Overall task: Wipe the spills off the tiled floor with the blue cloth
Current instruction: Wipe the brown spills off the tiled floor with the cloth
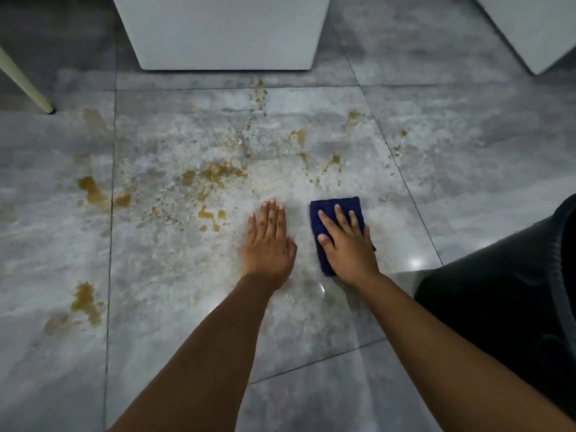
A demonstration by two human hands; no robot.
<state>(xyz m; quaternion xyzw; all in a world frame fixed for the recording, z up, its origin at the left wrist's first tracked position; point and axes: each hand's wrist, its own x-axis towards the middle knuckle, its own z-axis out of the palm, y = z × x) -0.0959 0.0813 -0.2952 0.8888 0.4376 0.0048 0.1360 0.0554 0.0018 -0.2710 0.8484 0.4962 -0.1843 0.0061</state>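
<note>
A folded dark blue cloth (330, 210) lies flat on the grey tiled floor (187, 307). My right hand (347, 247) presses down on it with fingers spread. My left hand (269, 241) rests flat on the bare tile just left of the cloth, palm down, holding nothing. Brownish-yellow spills spread over the tiles: a central patch (218, 174), splashes at the left (93, 190), a puddle at the lower left (84, 302), and drops up and to the right (333, 160) beyond the cloth.
A white cabinet base (223, 32) stands at the top centre, another white unit (536, 29) at the top right. A pale furniture leg (26, 82) slants down at the upper left. My dark-clothed knee (505, 294) is at the right.
</note>
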